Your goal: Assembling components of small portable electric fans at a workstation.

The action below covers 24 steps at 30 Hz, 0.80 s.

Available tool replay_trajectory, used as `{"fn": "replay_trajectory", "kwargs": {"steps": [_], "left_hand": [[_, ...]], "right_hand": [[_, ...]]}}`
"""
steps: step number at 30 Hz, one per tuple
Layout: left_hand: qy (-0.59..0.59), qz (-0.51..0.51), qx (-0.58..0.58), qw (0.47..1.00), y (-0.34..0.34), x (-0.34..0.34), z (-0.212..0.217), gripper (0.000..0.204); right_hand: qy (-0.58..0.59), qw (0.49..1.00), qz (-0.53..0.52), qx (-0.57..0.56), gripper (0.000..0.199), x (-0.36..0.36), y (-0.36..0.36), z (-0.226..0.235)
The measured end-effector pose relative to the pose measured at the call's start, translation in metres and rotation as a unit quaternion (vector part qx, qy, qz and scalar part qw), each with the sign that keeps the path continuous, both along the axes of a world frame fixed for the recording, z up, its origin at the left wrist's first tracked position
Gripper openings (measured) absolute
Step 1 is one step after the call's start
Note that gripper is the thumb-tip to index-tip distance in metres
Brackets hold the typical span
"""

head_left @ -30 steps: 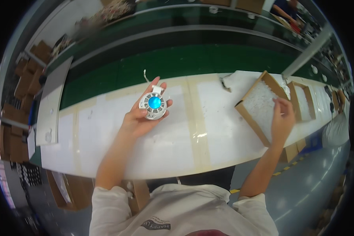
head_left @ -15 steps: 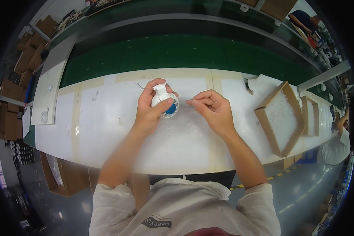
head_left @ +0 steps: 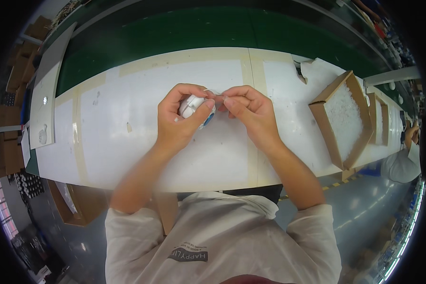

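Note:
My left hand [head_left: 177, 113] is closed around a white round plastic device [head_left: 190, 106] with a blue part [head_left: 208, 120] at its side, held above the table. Its fingers and thumb hide much of the casing. From the device's top a thin pale wire [head_left: 214, 91] curves across to my right hand [head_left: 251, 106]. The right thumb and fingertips are pinched on that wire, close beside the left fingertips. What else may lie between those fingers is hidden.
The white table [head_left: 142, 161] has taped seams. At right stands a cardboard tray [head_left: 333, 163] of small clear pieces, with a second cardboard tray [head_left: 385, 118] beyond. A green surface [head_left: 199, 35] runs behind. At left is a white board [head_left: 49, 94]. Someone's arm [head_left: 411, 135] shows far right.
My right hand has come left to the device and now pinches the wire. My left hand has turned the device, so its blue face points more to the right. The view has shifted.

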<state>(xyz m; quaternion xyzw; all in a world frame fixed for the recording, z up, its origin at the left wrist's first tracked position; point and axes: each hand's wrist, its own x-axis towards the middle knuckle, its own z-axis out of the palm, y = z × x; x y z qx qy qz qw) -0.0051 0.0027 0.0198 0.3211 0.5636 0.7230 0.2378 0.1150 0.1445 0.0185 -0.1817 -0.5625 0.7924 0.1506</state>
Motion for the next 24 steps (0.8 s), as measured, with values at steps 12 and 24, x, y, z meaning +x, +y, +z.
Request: {"fn": "replay_trajectory", "kwargs": {"steps": [12,24], "left_hand": [[0.009,0.008,-0.003,1.0,0.0,0.007,-0.011,0.02],[0.015,-0.032,0.024,0.999,0.001,0.007,-0.008,0.02]], "right_hand": [[-0.015,0.999,-0.003,-0.035,0.021,0.002,0.004,-0.005],[0.0,0.998,-0.006,-0.058,0.019,0.002,0.009,-0.004]]}}
